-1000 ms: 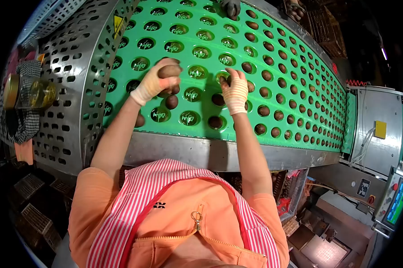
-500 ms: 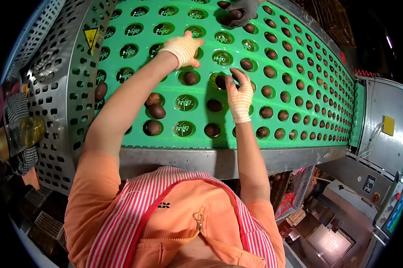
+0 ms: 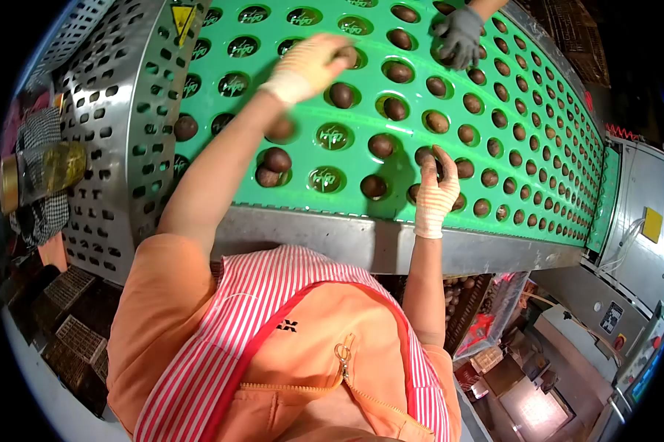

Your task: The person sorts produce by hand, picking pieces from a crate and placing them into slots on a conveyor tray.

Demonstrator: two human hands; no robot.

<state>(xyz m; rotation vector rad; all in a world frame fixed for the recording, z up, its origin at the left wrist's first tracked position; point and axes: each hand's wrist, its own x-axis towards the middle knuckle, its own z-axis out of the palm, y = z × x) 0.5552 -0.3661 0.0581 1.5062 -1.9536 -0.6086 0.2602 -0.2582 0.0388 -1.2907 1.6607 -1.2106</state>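
Observation:
Dark brown round balls, perhaps fruit [image 3: 381, 146], sit in the oval cups of a green sheet [image 3: 361, 166]; some cups are unfilled. My left hand [image 3: 308, 66], in a fingerless striped glove and smeared by motion, reaches over the upper cups. Its fingertips meet a brown ball [image 3: 347, 56], but their grip is unclear. Nearer me, my right hand [image 3: 435, 195], gloved alike, has its thumb and fingers closed about another brown ball [image 3: 424, 155]. Beneath my left forearm is a blurred ball [image 3: 281, 130], with two more balls [image 3: 276, 160] crowded together below it.
Another person's grey-gloved hand [image 3: 459, 37] is over the sheet's far edge. A perforated metal guard [image 3: 96, 96] stands left, with a jar [image 3: 55, 168] beside it. A metal rail [image 3: 324, 236] runs along the front. Crates [image 3: 81, 339] sit lower left.
The sheet's cups and balls now appear farther up and right in view. My right hand has moved right and down to a different ball. My left hand has shifted slightly up and right.

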